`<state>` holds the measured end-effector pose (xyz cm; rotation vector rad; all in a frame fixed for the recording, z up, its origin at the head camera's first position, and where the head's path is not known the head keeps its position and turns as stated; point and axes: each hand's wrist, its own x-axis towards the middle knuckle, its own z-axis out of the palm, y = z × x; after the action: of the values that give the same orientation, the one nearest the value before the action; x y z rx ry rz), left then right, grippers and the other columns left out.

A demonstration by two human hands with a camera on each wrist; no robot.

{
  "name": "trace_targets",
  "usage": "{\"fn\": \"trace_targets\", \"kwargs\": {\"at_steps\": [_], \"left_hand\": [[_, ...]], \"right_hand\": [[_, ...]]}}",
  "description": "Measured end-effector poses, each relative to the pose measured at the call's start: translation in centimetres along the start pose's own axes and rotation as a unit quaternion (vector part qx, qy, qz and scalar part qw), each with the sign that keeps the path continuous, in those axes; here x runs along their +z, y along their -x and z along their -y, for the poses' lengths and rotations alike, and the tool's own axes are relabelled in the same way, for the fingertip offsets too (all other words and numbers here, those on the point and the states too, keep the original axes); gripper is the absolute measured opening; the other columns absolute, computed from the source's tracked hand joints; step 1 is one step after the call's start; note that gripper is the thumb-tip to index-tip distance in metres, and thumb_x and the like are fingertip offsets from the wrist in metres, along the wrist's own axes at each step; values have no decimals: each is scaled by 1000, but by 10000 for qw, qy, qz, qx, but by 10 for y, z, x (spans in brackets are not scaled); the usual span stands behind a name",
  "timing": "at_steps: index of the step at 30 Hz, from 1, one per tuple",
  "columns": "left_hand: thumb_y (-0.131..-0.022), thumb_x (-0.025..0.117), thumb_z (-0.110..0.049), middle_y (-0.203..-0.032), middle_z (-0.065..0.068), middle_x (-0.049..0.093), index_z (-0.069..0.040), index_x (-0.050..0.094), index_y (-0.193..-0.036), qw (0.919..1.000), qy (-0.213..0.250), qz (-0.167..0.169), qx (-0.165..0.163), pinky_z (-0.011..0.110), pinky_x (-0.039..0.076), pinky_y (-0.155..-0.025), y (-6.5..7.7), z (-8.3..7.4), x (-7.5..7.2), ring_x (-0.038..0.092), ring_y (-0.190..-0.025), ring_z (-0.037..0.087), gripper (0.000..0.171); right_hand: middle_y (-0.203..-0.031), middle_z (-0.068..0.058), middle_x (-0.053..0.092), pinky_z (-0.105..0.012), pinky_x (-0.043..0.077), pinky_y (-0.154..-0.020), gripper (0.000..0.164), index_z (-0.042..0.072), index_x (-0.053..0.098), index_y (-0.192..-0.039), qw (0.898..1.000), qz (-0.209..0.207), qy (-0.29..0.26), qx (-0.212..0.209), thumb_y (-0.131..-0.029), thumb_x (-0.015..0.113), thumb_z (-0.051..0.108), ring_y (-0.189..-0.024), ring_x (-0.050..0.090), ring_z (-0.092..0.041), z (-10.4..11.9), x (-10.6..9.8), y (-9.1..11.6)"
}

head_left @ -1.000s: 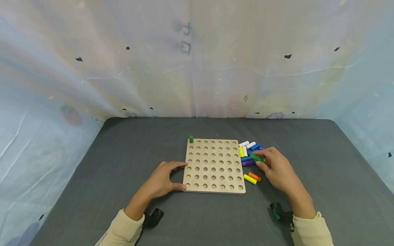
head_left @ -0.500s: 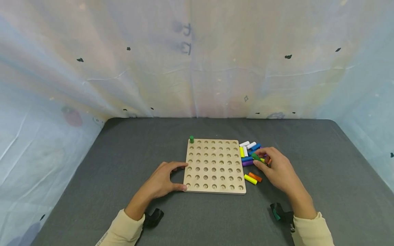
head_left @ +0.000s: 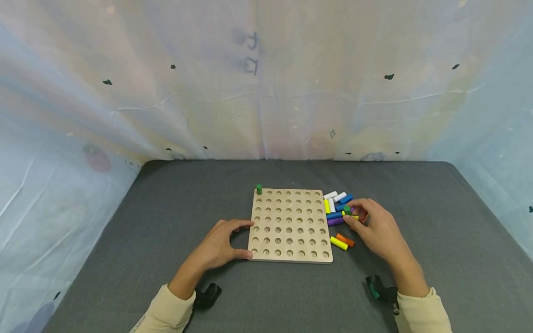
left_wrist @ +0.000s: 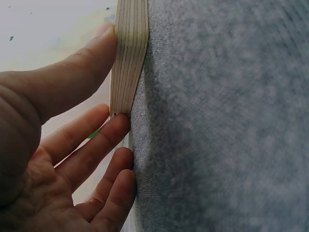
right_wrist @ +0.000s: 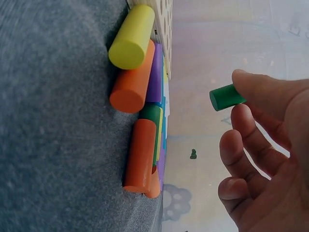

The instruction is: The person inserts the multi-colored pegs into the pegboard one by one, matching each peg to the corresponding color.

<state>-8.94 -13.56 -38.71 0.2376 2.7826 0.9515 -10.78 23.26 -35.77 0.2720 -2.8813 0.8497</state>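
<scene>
I'd hold the green peg (right_wrist: 224, 98) upright, right hand (head_left: 373, 225) pinching it, left hand (head_left: 220, 243) steadying the pegboard's (head_left: 294, 225) left edge, fingers relaxed.

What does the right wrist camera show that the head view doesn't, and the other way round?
Only the right wrist view: a lying green peg among the loose pegs.

Only the head view: the left hand at the wooden board's left edge, and a standing green peg in its far left corner hole.

Both: the right hand pinching a held green peg, the board and loose pegs.
</scene>
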Motion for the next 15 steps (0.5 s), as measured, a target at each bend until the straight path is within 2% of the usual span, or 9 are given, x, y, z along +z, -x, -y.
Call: {"fn": "trace_targets", "kwargs": {"at_steps": [15], "left_hand": [[-69, 91, -33, -128, -4, 64, -34, 60, -135, 10000, -1, 55, 58, 46, 46, -94, -1, 2, -1, 52, -113, 17, 73]], "right_hand": [[-98, -3, 61, -33, 41, -71, 24, 11, 65, -116, 10000, -26, -38, 41, -95, 70, 22, -84, 53, -19, 1, 0, 1]]}}
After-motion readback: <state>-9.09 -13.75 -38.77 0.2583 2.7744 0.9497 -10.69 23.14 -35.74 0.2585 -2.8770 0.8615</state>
